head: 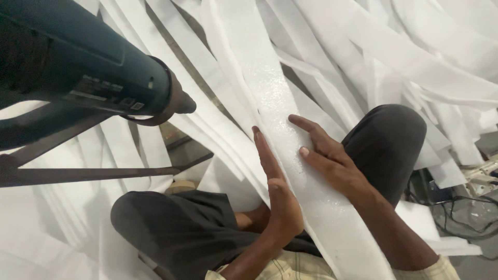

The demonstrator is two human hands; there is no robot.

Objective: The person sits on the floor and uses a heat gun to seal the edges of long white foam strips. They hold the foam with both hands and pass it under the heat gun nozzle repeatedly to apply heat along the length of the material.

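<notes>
2 open hands, left hand [277, 192] edge-on, right hand [332, 161] flat, steady a white foam strip [290, 140] across the knees; it looks light, soft, floppy, probably best pinched by its long edges.

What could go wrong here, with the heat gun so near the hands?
1. The heat gun nozzle points toward the foam strip; it might scorch the foam.
2. The left hand lies closest to the nozzle and could get burned.
3. Loose foam strips around could also catch heat.
</notes>
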